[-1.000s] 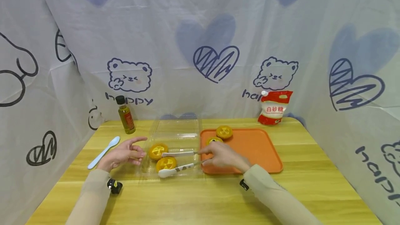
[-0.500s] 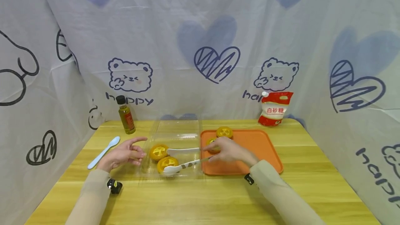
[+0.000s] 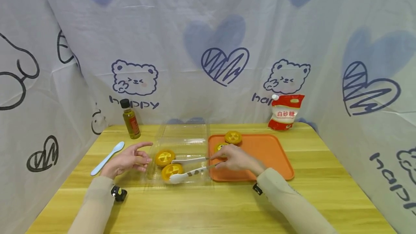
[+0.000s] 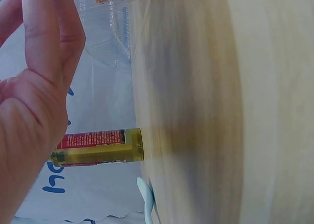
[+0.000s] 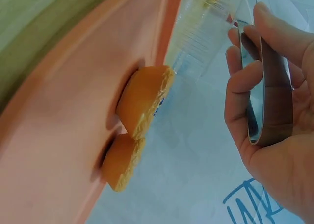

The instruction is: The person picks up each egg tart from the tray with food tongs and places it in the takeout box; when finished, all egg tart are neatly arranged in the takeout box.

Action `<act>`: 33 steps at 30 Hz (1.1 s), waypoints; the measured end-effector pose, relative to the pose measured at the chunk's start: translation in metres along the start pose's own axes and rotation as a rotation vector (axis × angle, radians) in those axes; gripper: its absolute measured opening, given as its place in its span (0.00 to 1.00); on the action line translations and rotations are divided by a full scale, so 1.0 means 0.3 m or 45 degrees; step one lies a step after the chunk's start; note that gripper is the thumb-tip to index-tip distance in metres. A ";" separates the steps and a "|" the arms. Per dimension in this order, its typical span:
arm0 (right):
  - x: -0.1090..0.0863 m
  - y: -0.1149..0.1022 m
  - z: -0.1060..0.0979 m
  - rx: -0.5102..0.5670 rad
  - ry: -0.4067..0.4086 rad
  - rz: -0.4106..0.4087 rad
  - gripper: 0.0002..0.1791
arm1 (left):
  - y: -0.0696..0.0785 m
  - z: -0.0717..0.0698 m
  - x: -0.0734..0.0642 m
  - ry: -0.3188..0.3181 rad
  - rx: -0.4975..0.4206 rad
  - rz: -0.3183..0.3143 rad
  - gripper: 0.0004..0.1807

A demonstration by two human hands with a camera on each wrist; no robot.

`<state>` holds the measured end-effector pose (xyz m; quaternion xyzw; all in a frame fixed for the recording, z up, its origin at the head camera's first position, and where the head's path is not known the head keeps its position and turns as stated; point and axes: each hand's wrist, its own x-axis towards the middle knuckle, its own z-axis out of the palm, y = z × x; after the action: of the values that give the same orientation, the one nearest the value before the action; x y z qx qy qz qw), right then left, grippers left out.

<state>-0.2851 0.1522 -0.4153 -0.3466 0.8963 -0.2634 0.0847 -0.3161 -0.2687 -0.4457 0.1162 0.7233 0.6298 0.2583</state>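
Observation:
My right hand (image 3: 235, 158) holds a pair of tongs (image 3: 191, 172) with metal arms and white tips; in the right wrist view its fingers curl round the metal bend (image 5: 277, 101). The spread tips hang over a clear plastic box (image 3: 195, 140) whose lid stands open, close to two egg tarts, one behind (image 3: 164, 158) and one in front (image 3: 171, 171). Whether the tips touch them I cannot tell. Two more tarts (image 3: 233, 137) (image 5: 142, 101) sit on an orange tray (image 3: 263, 154). My left hand (image 3: 128, 160), holding nothing, hovers by the box's left side, fingers loosely bent.
A light blue spoon (image 3: 108, 159) lies left of the left hand. An oil bottle (image 3: 131, 122) with a black cap stands at the back left. A red and white sugar bag (image 3: 286, 113) stands at the back right, before a printed curtain.
The right hand and tongs have shifted slightly right and back, and the front tong tip has moved from before the front tart to over its edge. The left hand keeps its place.

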 end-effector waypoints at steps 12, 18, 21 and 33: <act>0.033 -0.021 0.024 -0.064 0.037 -0.068 0.19 | 0.001 -0.001 -0.004 0.008 0.014 -0.007 0.44; 0.037 -0.025 0.026 -0.076 0.011 -0.061 0.21 | 0.006 0.003 -0.002 0.003 0.008 -0.003 0.44; 0.031 -0.028 0.013 -0.044 -0.006 -0.064 0.22 | 0.008 0.004 -0.002 0.007 0.011 -0.009 0.44; 0.018 -0.002 -0.042 0.094 -0.069 -0.022 0.23 | 0.008 0.003 -0.006 -0.001 -0.002 -0.002 0.44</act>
<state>-0.2930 0.1536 -0.4042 -0.3580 0.8803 -0.2875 0.1193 -0.3145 -0.2682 -0.4429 0.1156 0.7229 0.6300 0.2593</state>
